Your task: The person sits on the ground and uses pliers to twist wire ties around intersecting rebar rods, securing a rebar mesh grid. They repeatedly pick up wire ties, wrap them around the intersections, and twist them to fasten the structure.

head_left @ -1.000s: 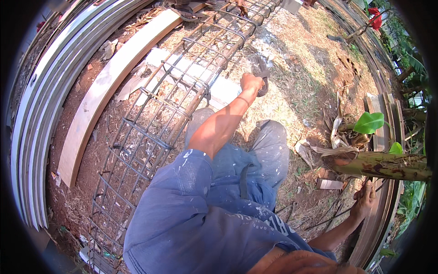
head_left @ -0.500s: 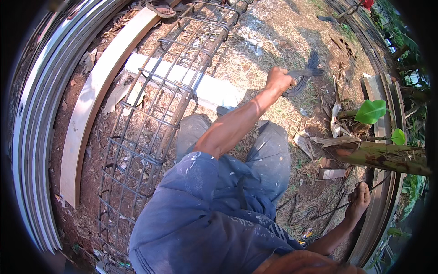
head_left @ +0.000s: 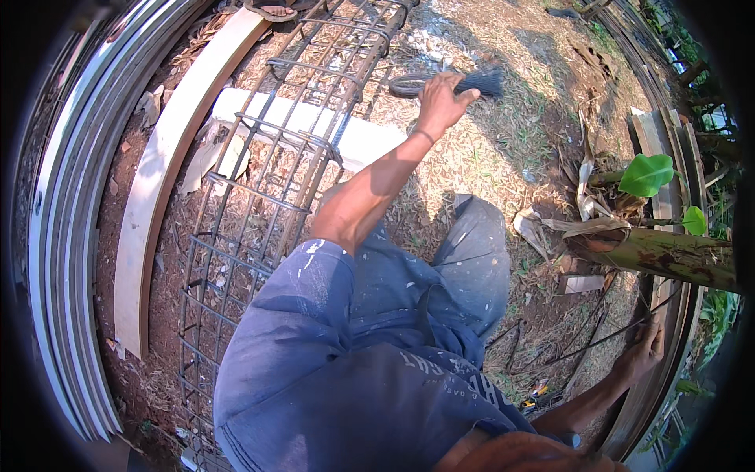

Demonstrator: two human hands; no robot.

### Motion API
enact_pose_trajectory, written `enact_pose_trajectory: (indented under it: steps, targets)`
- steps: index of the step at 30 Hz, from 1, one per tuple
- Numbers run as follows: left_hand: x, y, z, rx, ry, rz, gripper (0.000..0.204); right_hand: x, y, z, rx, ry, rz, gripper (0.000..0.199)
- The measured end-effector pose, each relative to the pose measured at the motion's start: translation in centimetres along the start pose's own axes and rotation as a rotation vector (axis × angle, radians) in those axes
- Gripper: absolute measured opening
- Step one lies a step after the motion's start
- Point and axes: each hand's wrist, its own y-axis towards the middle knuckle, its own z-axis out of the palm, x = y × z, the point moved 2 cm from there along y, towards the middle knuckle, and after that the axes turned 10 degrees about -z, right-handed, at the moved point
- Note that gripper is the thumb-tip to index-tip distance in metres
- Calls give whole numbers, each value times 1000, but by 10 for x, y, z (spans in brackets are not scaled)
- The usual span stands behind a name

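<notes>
Out ahead of me, my left hand (head_left: 444, 102) is closed round a folded bundle of thin dark tie wire (head_left: 481, 82). The bundle's looped end sticks out left of the fist, and its cut ends fan out on the right. My right hand (head_left: 649, 342) is low on the right, fingers curled, beside stacked wooden boards (head_left: 641, 393). A thin dark rod (head_left: 586, 348) passes close by those fingers; whether they touch it, or pinch something small, I cannot make out. To the left of my legs lies a long rebar cage (head_left: 259, 200) with square ties.
A white block (head_left: 366, 141) lies under the cage. Beyond are a pale plank (head_left: 173, 141) and stacked long boards (head_left: 67, 236). On the right, a cut plant trunk (head_left: 661, 256) juts in above a small wood offcut (head_left: 582, 283). A sandalled foot (head_left: 271, 12) shows at the top.
My left hand has swung left and away from me with the wire bundle, whose loop now points left. My right hand has moved slightly right, toward the boards.
</notes>
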Motion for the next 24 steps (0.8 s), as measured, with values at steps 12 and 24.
enact_pose_trajectory:
  steps: [12, 24]
  targets:
    - [-105, -178, -25, 68, -1553, -716, 32, 139, -93, 153, 956, 237, -1169, 7]
    - [-78, -174, -156, -420, -1477, -290, 43, 75, -167, 156, 971, 597, -1078, 9]
